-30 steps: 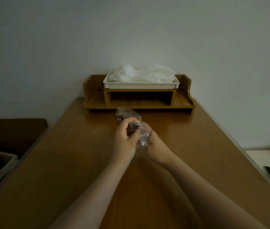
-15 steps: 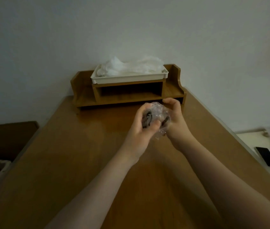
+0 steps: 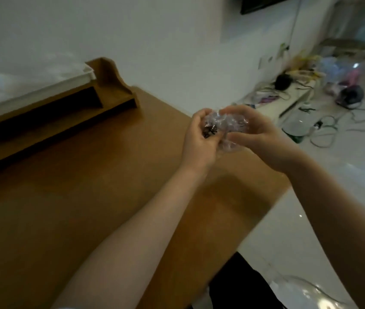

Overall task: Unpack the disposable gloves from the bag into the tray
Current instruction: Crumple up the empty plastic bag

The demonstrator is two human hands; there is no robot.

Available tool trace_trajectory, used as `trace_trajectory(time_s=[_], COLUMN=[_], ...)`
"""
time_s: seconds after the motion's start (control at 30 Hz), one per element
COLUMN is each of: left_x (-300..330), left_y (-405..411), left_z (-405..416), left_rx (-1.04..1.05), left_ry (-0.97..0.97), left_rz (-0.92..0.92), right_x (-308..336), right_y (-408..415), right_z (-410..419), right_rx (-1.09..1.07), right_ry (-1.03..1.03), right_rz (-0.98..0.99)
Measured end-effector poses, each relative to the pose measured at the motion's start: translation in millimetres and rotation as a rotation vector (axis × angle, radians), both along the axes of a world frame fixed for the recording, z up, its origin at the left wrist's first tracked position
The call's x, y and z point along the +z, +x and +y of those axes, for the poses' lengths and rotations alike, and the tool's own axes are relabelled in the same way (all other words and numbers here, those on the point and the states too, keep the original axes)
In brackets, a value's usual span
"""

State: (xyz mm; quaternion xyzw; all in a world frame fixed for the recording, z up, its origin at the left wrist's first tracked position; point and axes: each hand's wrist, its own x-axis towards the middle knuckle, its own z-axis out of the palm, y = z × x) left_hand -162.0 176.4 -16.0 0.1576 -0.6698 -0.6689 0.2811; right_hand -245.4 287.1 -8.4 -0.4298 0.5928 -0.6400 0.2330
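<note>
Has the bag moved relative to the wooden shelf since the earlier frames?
Yes. The bag, gripped by both hands, now sits well right of the wooden shelf, at the table's right edge; earlier it was directly in front.

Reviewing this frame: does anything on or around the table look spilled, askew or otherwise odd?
Nothing looks spilled. The left hand and right hand grip a crumpled clear plastic bag above the table. The white tray sits squarely on the wooden shelf. Only the floor at upper right is untidy, with tangled cables.
</note>
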Motion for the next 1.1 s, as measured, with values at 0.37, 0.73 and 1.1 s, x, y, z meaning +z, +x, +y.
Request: trace_trajectory(time_s=[0.37, 0.73, 1.1], left_x=[-27, -78, -128], left_y=[-73, -185, -326], left_z=[191, 175, 31], left_rx=[-0.357, -0.252, -0.6], left_ry=[-0.046, -0.368, -1.717], left_rz=[-0.079, -0.565, -1.115], right_x=[-31, -178, -332], right_y=[-30, -142, -237], right_z=[206, 164, 22], right_rx=[-0.482, -0.793, -0.504], right_ry=[-0.048, 0.205, 0.453], right_rz=[-0.115, -0.169, 0.05])
